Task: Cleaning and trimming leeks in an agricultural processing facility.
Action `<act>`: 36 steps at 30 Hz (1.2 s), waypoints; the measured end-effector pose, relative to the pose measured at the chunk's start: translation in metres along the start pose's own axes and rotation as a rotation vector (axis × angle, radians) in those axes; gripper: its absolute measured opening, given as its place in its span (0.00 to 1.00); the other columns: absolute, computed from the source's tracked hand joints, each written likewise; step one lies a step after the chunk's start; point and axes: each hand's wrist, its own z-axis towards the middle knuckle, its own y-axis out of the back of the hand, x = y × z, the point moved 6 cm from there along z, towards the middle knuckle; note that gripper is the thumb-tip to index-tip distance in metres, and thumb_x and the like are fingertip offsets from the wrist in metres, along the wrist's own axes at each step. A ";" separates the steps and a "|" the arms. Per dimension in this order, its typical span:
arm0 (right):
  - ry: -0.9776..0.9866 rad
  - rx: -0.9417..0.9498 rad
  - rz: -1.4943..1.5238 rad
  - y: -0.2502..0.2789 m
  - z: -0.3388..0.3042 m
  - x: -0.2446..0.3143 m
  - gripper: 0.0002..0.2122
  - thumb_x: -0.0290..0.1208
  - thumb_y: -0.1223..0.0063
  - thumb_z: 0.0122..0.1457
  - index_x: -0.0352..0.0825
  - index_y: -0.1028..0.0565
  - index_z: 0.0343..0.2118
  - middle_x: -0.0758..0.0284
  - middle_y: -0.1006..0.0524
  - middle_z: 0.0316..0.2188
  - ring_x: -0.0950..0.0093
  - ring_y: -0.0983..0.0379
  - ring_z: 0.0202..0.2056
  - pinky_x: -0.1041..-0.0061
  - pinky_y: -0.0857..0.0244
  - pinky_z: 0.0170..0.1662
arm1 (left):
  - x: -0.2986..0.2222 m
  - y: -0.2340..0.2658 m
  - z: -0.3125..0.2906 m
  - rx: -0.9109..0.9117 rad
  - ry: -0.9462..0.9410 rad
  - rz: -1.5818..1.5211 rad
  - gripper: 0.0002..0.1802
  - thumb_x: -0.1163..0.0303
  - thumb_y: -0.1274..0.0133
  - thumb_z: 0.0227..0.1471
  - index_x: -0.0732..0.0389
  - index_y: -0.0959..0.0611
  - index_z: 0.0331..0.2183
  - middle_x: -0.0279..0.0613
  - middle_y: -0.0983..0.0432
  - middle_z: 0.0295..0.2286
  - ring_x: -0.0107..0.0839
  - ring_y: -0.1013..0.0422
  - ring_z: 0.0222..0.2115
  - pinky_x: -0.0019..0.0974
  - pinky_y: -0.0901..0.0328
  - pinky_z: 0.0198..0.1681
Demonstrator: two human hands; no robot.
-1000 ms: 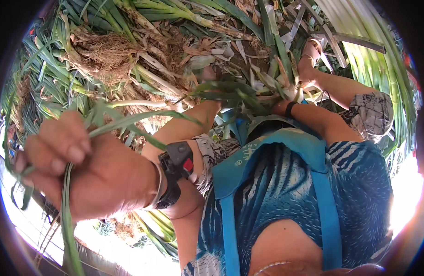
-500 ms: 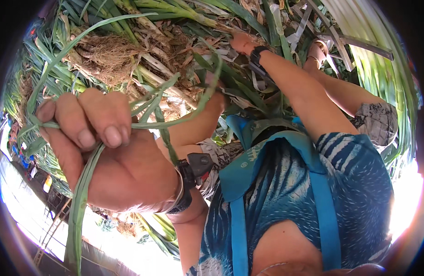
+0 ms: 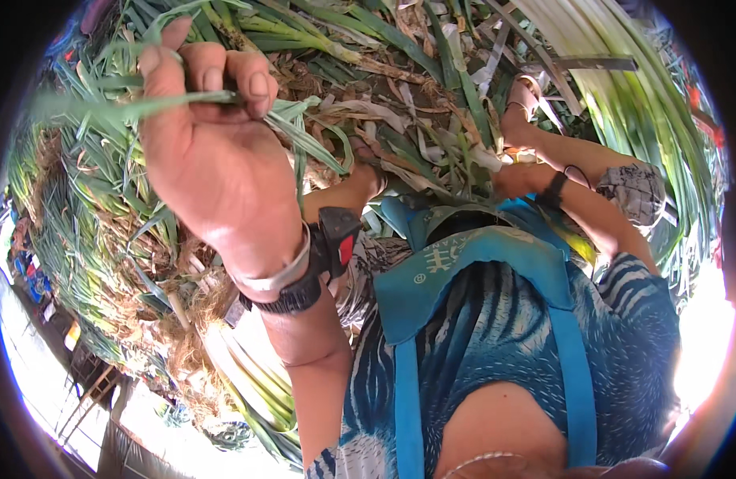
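My left hand (image 3: 224,152), palm toward me, is raised at the upper left with its fingers curled. Long green leek leaves (image 3: 296,132) pass through it, their ends trailing out on both sides. One end to the left is smeared by motion. My right hand (image 3: 518,180) is low by my right shin, close to the apron and the pale trimmings on the ground. Its fingers are mostly hidden, so what it holds, if anything, does not show. Whole leeks (image 3: 328,40) lie beyond both hands.
Leeks with fibrous roots (image 3: 200,303) are heaped along the left. A thick pale-stemmed leek bundle (image 3: 599,72) stands at the right beside a metal bar (image 3: 595,62). Dry leaf scraps (image 3: 392,112) cover the ground between my feet. I wear a blue apron (image 3: 479,255).
My left hand has risen and moved away from me with the leaves. My right hand has drawn back from the far leeks toward my right shin.
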 end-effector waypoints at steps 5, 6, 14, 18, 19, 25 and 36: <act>-0.068 -0.952 1.619 0.122 -0.103 0.016 0.08 0.32 0.53 0.58 0.33 0.25 0.31 0.65 0.25 0.23 0.78 0.30 0.22 0.76 0.33 0.30 | 0.024 -0.029 0.004 0.073 0.122 0.184 0.19 0.62 0.54 0.59 0.71 0.29 0.41 0.31 0.42 0.18 0.27 0.42 0.19 0.30 0.48 0.24; 0.089 -1.038 1.301 0.153 -0.121 0.024 0.09 0.34 0.53 0.59 0.34 0.25 0.36 0.66 0.25 0.22 0.79 0.30 0.20 0.79 0.34 0.25 | 0.031 -0.041 0.004 0.145 0.109 0.214 0.17 0.62 0.56 0.60 0.68 0.26 0.37 0.32 0.37 0.18 0.26 0.39 0.19 0.29 0.46 0.23; 0.065 -1.107 0.404 0.217 -0.179 0.156 0.10 0.32 0.54 0.61 0.30 0.26 0.34 0.63 0.25 0.18 0.75 0.28 0.18 0.74 0.34 0.22 | 0.125 -0.110 -0.056 0.711 0.040 0.852 0.14 0.67 0.58 0.60 0.65 0.23 0.30 0.46 0.30 0.16 0.32 0.33 0.16 0.40 0.38 0.21; -0.078 -1.068 1.011 0.196 -0.185 0.149 0.10 0.32 0.52 0.61 0.29 0.26 0.35 0.70 0.27 0.18 0.84 0.29 0.20 0.82 0.38 0.19 | 0.145 -0.099 -0.082 0.703 0.122 0.745 0.14 0.67 0.57 0.58 0.70 0.27 0.31 0.59 0.29 0.20 0.55 0.31 0.24 0.48 0.37 0.28; 0.012 -1.096 1.021 0.190 -0.186 0.149 0.09 0.29 0.52 0.60 0.27 0.26 0.36 0.69 0.26 0.21 0.84 0.28 0.22 0.83 0.37 0.21 | 0.150 -0.095 -0.085 0.642 0.381 0.694 0.14 0.67 0.56 0.58 0.71 0.28 0.31 0.61 0.28 0.22 0.59 0.31 0.26 0.50 0.37 0.30; 0.175 -1.656 0.758 0.203 -0.231 0.152 0.28 0.43 0.46 0.57 0.31 0.37 0.56 0.61 0.29 0.47 0.71 0.31 0.48 0.72 0.37 0.49 | 0.145 -0.079 -0.083 0.736 0.150 1.137 0.21 0.58 0.53 0.56 0.70 0.24 0.28 0.61 0.27 0.23 0.59 0.30 0.28 0.50 0.36 0.32; 0.924 -0.814 1.562 0.202 -0.108 0.175 0.45 0.50 0.39 0.49 0.34 0.53 0.63 0.61 0.36 0.55 0.70 0.35 0.52 0.68 0.41 0.54 | 0.117 -0.091 -0.058 0.392 0.716 -0.047 0.13 0.64 0.56 0.59 0.65 0.26 0.38 0.33 0.34 0.19 0.20 0.42 0.11 0.24 0.51 0.10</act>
